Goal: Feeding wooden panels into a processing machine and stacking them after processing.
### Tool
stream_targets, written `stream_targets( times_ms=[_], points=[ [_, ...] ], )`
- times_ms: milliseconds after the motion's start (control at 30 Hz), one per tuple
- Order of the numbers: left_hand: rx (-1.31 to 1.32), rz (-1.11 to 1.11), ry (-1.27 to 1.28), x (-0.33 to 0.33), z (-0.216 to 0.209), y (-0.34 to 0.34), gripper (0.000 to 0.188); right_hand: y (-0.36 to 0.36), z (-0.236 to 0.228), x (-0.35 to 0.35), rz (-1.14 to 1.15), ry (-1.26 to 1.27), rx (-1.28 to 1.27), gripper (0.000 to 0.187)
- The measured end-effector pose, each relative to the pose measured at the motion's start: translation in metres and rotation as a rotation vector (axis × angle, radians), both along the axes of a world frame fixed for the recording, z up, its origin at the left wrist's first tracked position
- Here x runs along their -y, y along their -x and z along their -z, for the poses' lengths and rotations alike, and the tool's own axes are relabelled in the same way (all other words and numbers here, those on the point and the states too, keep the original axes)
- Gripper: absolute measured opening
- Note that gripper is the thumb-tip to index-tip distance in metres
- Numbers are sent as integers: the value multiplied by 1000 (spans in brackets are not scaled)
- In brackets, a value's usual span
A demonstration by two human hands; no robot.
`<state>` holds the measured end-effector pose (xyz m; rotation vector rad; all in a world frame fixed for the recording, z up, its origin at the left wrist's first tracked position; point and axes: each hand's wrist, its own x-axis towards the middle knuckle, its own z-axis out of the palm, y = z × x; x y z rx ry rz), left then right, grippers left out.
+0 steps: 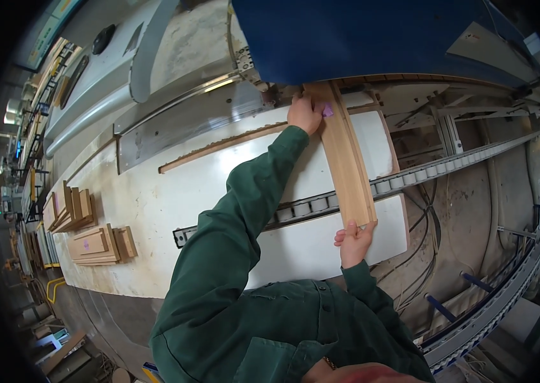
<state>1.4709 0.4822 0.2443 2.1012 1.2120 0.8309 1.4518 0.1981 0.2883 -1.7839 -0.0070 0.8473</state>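
Observation:
A long wooden board (345, 156) with grooved edges lies lengthwise away from me across a white machine table (225, 159) and a chain conveyor (315, 205). Its far end meets the underside of a blue machine cover (372, 38). My left hand (305, 116) is closed at the board's left edge near that far end, beside a purple mark (328, 110); its fingertips are partly hidden. At the near end, my right hand (355, 245) grips the board's end, with fingertips on the corners and some fingers curled at the left.
Short wooden pieces are stacked in two piles (69, 207) (101, 246) on the table's left. A metal fence (180, 121) and a narrow wooden strip (219, 148) run left of the board. Cables (433, 220) and frame rails lie at the right.

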Motion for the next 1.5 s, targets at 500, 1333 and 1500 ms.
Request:
stream_targets(
  times_ms=[500, 1333, 1500],
  points=[
    [-100, 20, 124, 18, -4, -103, 34, -100, -1, 16, 3, 56, 39, 50],
    [453, 256, -12, 91, -75, 99, 28, -161, 16, 68, 212, 29, 300, 30],
    [-1, -672, -613, 58, -68, 395, 26, -90, 11, 61, -17, -117, 283, 20]
  ],
)
